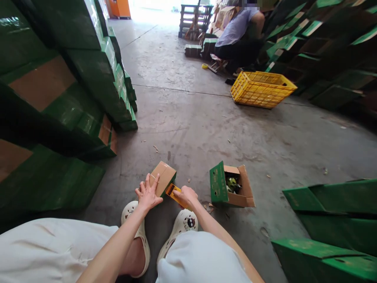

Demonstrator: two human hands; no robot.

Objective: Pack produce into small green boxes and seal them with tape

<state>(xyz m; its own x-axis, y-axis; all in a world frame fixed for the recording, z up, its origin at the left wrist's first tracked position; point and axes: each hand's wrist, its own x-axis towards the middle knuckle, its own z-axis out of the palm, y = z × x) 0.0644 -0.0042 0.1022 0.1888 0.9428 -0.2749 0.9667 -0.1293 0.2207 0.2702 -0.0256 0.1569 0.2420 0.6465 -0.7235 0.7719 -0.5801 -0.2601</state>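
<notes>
A small carton with a brown top and a green side lies on the floor in front of my feet. My left hand rests on its top with fingers spread. My right hand is closed around a yellow-orange hand tool with a dark end. That end is at the carton's lower right side; I cannot make out the tool's exact kind or whether it touches. To the right, an open green carton has its flaps up, with something green and dark inside.
Stacked green cartons rise on the left and lie at the lower right. A yellow plastic crate stands farther off, near a crouching person. A roll of yellow tape and a pallet are behind.
</notes>
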